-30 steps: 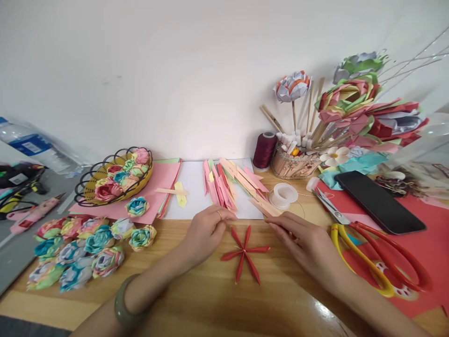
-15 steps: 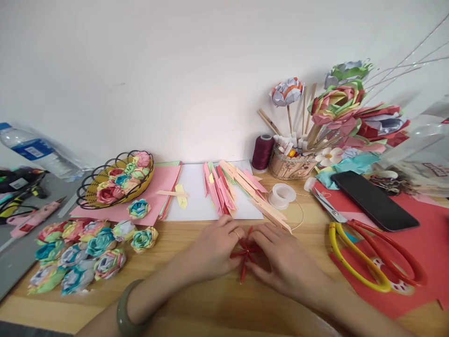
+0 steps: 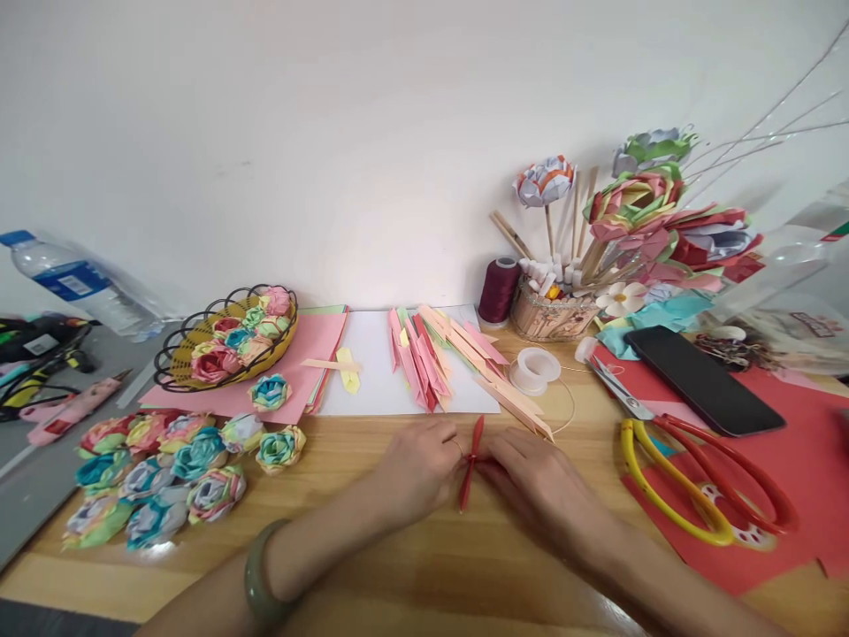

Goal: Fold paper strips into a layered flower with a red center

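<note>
Head view: left hand (image 3: 424, 467) and right hand (image 3: 539, 482), fingers curled nearly closed, pinch red paper (image 3: 467, 482) between them at table (image 3: 411, 575) centre; exact grip partly hidden. Red paper looks folded and joined mid-length. Folded strips (image 3: 419, 364) lie loose, seemingly unassembled; paper flowers (image 3: 147, 478) at left look finished.

Scissors (image 3: 642, 412): bright smooth metal blades, handles glossy plastic, yellow and red. Under them, red paper (image 3: 819, 451), matt. Just beyond the scissors, phone (image 3: 703, 380): black, smooth, low gloss. Left of the scissors, tabletop (image 3: 424, 575): grained wood, slight sheen; red folded piece (image 3: 468, 482), looks like paper. Beyond that, left of the scissors, thread spool (image 3: 499, 292), soft lustre. Far left of them: matt crumpled-paper rosettes (image 3: 147, 478); bottle (image 3: 72, 281), shiny clear plastic.
</note>
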Motion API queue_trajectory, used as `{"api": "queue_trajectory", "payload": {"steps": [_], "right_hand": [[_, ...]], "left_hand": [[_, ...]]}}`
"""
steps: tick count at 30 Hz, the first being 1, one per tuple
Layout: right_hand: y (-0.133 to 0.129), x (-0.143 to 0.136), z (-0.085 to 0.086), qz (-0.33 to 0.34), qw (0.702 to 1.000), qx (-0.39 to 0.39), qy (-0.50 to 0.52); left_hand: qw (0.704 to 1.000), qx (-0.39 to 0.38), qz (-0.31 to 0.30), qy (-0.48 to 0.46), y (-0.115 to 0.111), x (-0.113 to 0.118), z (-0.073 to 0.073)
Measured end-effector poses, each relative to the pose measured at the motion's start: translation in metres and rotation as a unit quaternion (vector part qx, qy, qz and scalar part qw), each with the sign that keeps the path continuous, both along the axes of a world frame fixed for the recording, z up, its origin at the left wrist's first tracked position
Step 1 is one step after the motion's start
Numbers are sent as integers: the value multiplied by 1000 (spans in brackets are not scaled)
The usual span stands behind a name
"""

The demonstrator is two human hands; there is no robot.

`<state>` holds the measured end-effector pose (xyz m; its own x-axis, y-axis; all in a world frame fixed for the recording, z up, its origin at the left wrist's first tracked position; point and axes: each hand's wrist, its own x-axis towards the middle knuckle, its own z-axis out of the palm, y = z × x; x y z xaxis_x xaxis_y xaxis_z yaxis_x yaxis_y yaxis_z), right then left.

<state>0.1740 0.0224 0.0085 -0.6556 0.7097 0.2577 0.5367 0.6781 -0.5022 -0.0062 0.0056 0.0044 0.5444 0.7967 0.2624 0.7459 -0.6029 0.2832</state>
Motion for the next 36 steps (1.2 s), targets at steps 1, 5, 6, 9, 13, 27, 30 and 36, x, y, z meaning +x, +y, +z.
{"api": "queue_trajectory", "payload": {"steps": [1,5,6,9,13,27,30,36], "right_hand": [[2,1,2,-1,999,-52,-5],[14,4,12,-54,979,-192,42],[16,4,14,-77,977,-192,59],[20,0,17,-117,973,-181,80],[24,-9,18,-95,961,-220,136],[12,-9,40,-121,946,115,279],[11,-6,39,-92,938,150,299],[7,1,31,-67,931,160,322]], "left_hand": [[1000,-3,0,-7,0,0,0],[998,40,12,-45,1,0,0],[997,63,16,-51,1,1,0],[991,115,22,-69,1,4,2],[984,82,52,-148,2,9,5],[933,192,67,-298,18,25,36],[927,194,46,-319,17,29,39],[918,228,7,-326,14,30,41]]}}
